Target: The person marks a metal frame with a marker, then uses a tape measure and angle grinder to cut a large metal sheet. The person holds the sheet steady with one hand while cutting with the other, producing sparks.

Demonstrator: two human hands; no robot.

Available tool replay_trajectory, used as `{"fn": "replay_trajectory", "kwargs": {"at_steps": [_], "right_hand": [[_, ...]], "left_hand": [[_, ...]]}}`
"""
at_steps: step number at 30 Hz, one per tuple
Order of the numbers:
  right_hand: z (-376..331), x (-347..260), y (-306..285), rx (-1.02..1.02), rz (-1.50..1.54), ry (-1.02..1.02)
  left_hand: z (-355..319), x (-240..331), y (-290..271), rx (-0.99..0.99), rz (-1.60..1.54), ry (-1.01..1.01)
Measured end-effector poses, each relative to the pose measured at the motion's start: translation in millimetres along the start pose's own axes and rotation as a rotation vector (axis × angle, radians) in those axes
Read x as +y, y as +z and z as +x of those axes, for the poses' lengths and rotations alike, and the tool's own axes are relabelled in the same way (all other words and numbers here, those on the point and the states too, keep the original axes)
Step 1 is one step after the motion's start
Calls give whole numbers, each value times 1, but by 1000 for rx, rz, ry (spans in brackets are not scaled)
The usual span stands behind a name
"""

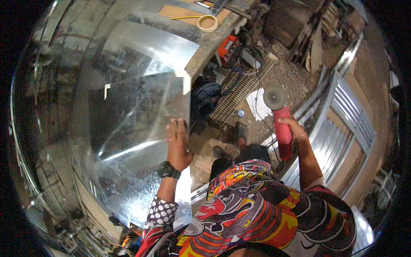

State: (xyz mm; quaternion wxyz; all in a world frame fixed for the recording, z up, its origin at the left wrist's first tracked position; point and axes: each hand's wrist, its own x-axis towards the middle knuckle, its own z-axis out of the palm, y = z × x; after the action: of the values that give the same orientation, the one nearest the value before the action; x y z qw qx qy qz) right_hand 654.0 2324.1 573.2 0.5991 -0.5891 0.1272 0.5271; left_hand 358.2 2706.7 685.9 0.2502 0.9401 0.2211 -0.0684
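Observation:
My left hand [177, 143] rests open, fingers stretched out, on the right edge of a large shiny metal sheet [132, 107]. A watch is on that wrist. Off to the right, my right hand [293, 128] is wrapped around the red body of an angle grinder [282, 132]. Its round grey disc [274, 97] points away from me and is apart from the sheet. A dark cord hangs beside the grinder. White tape pieces [186, 83] stick to the sheet near its far right corner.
A tape roll [207, 23] and a yellow pencil [186, 17] lie at the table's far end. Below are an orange machine [227, 49], a metal grating [244, 88] and a white paper sheet [257, 105]. Metal frames [342, 124] stand on the right.

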Motion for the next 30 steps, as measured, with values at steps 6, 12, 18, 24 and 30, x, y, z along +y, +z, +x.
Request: {"fn": "replay_trajectory", "kwargs": {"at_steps": [6, 12, 18, 24, 30], "right_hand": [[-14, 3, 13, 40, 81, -72], [-17, 4, 10, 42, -15, -133], [7, -10, 0, 70, -115, -35], [6, -36, 26, 35, -75, -106], [-7, -67, 67, -11, -132, -298]], "left_hand": [[32, -19, 9, -24, 143, -1], [84, -20, 79, -75, 313, -216], [53, -23, 95, 145, -27, -173], [-200, -64, 144, 581, -177, -687], [-492, -138, 211, 400, -150, -1812]]}}
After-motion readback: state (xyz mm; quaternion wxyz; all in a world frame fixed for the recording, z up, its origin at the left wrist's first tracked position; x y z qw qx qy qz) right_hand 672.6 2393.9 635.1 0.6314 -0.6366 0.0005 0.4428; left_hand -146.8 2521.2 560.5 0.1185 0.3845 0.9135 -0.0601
